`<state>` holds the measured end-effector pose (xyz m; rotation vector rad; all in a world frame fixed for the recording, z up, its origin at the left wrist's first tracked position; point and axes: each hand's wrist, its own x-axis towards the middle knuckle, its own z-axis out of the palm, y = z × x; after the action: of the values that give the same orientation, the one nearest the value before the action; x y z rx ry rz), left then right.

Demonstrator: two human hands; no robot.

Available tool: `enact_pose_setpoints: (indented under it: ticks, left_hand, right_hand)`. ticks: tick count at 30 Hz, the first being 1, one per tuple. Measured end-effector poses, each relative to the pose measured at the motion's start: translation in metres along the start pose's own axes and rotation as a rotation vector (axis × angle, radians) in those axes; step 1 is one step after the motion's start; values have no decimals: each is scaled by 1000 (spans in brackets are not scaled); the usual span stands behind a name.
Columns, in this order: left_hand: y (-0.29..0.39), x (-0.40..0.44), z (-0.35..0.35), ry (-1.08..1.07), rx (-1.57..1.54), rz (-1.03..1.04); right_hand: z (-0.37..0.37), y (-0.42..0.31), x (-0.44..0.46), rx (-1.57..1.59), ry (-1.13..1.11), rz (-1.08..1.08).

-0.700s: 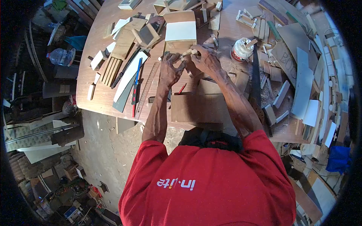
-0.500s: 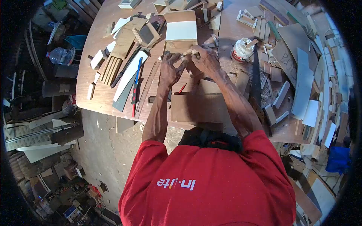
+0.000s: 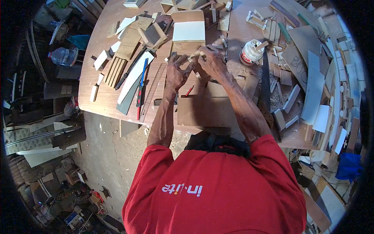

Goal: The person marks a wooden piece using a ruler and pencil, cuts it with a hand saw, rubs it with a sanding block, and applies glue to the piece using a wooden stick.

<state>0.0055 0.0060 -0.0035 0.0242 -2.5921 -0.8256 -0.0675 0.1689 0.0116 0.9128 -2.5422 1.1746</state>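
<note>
Right hand (image 3: 212, 62): one, thumb and fingers pinched on a small wood strip (image 3: 195, 55). Left hand (image 3: 178, 72): one, fingers curled at the strip's left end; whether gripping or merely touching could not be told. Wood strip: one, over the desk (image 3: 106, 102), well in from its near edge, by a white-topped box (image 3: 188, 31); long axis slanted, right end aimed toward the far right corner. Likely hazard: a slack or uneven pinch, which could have let so small a piece twist or drop. Along the near edge: brown board (image 3: 204, 111). Toward the left edge: ruler (image 3: 154, 87). Toward the right edge: white tub (image 3: 250, 53).
</note>
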Motion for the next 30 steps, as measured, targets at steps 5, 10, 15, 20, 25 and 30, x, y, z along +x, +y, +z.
enact_pose_setpoints:
  ticks: [5,10,15,20,25,30]
  left_hand:
    - [-1,3,-2,-12,-82,17]
    - [-2,1,1,33,-77,17]
    - [-4,1,1,54,-85,-1]
    - [-4,0,1,59,-109,-14]
    - [-9,0,3,40,-72,-7]
    - [-10,-1,4,63,-76,-27]
  right_hand:
    - [4,5,0,-58,27,-52]
    - [8,5,1,-48,37,-32]
    - [7,2,0,-63,35,-38]
    - [13,4,1,-74,45,-35]
    - [15,5,0,-84,50,-27]
    - [15,5,1,-52,-12,26]
